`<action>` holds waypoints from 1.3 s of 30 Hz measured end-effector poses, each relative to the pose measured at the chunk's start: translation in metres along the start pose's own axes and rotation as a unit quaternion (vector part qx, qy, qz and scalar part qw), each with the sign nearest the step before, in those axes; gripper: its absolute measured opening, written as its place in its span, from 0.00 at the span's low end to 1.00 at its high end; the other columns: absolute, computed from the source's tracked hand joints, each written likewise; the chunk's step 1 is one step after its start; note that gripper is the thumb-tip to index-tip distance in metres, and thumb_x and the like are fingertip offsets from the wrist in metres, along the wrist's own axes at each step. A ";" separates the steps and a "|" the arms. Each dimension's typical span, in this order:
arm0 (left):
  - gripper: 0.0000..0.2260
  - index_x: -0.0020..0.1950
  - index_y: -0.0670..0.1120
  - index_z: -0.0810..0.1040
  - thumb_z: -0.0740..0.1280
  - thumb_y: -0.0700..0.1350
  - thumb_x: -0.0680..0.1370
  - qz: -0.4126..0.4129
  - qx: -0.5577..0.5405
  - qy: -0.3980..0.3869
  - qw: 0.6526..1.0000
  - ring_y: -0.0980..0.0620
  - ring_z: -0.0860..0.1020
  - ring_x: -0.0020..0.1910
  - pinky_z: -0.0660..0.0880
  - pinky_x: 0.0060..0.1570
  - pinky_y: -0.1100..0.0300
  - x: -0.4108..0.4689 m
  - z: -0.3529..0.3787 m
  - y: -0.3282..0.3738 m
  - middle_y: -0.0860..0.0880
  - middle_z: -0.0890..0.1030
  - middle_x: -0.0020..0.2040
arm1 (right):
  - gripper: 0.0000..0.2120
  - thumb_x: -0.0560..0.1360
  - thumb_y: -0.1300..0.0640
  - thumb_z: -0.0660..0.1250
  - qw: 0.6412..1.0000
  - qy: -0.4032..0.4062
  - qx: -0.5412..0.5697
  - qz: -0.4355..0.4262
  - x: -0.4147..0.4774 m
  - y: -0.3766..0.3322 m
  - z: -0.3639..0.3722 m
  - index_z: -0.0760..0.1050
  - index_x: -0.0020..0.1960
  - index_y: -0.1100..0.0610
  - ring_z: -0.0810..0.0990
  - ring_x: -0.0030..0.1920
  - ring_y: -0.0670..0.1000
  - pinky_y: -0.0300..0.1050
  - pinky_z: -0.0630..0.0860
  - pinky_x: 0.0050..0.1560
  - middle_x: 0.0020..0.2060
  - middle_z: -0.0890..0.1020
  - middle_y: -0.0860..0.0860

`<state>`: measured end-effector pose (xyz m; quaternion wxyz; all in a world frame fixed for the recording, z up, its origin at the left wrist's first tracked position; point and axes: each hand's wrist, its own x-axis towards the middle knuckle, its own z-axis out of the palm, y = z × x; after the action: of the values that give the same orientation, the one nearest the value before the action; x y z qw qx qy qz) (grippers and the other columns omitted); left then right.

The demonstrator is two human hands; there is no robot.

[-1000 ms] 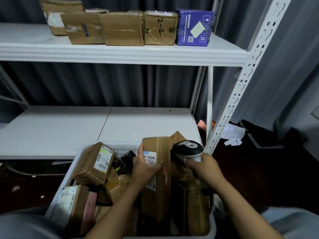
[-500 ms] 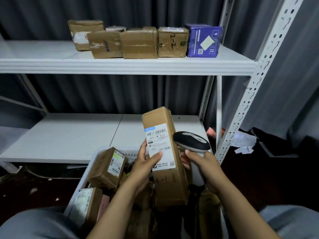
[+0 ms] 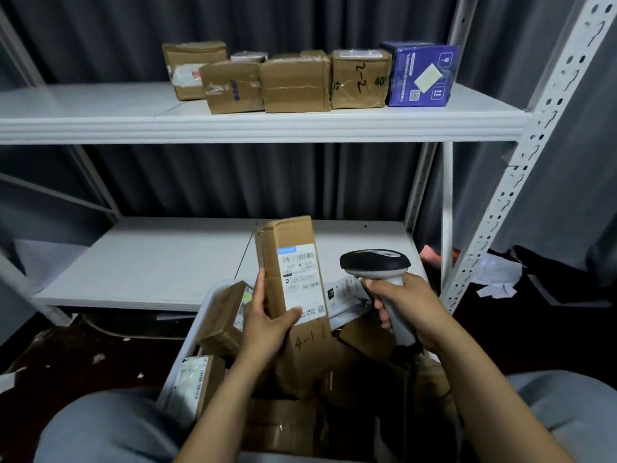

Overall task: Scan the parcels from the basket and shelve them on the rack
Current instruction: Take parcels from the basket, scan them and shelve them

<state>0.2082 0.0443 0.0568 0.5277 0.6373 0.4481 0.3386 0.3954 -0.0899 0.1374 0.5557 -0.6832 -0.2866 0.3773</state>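
Parcel (image 3: 293, 282) lifted from basket (image 3: 213, 295); scanner (image 3: 377, 265) now beside label.

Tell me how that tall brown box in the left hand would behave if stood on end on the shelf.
The tall box looks like stiff cardboard, so it probably keeps its shape. It is narrow and long, so upright it may tip; flat seems safer. The left hand holds it alone, suggesting it's fairly light.
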 end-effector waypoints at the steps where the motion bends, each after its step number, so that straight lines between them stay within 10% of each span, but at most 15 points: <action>1: 0.46 0.74 0.70 0.53 0.77 0.45 0.67 -0.009 0.009 0.020 1.000 0.51 0.71 0.66 0.70 0.66 0.47 0.001 -0.004 -0.002 0.52 0.70 0.69 | 0.12 0.77 0.59 0.68 1.000 -0.009 -0.006 -0.002 -0.001 -0.003 0.002 0.74 0.36 0.61 0.71 0.25 0.51 0.42 0.71 0.25 0.26 0.75 0.55; 7: 0.47 0.70 0.75 0.50 0.75 0.56 0.61 -0.034 0.037 0.075 0.996 0.47 0.67 0.71 0.66 0.68 0.42 0.004 -0.015 -0.015 0.47 0.69 0.71 | 0.13 0.77 0.60 0.68 0.999 -0.040 0.009 -0.002 -0.008 -0.011 0.005 0.74 0.33 0.61 0.70 0.24 0.52 0.42 0.69 0.26 0.25 0.74 0.56; 28: 0.47 0.72 0.74 0.50 0.77 0.47 0.67 -0.001 0.027 0.049 0.998 0.47 0.64 0.72 0.65 0.69 0.43 -0.006 -0.011 -0.010 0.48 0.65 0.73 | 0.13 0.76 0.60 0.68 0.999 -0.045 -0.002 -0.020 -0.007 -0.030 0.021 0.73 0.34 0.62 0.69 0.23 0.52 0.42 0.69 0.26 0.25 0.74 0.56; 39: 0.26 0.68 0.58 0.69 0.73 0.43 0.73 0.022 -0.102 0.103 0.989 0.57 0.80 0.50 0.78 0.50 0.57 0.006 -0.043 0.038 0.56 0.80 0.53 | 0.10 0.75 0.59 0.69 0.996 -0.032 -0.029 -0.071 0.013 -0.074 0.045 0.75 0.36 0.59 0.70 0.26 0.52 0.42 0.69 0.27 0.27 0.75 0.55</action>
<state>0.1798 0.0641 0.1029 0.5333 0.5513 0.4491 0.4582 0.3669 -0.0383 0.2028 0.5514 -0.6646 -0.3633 0.3497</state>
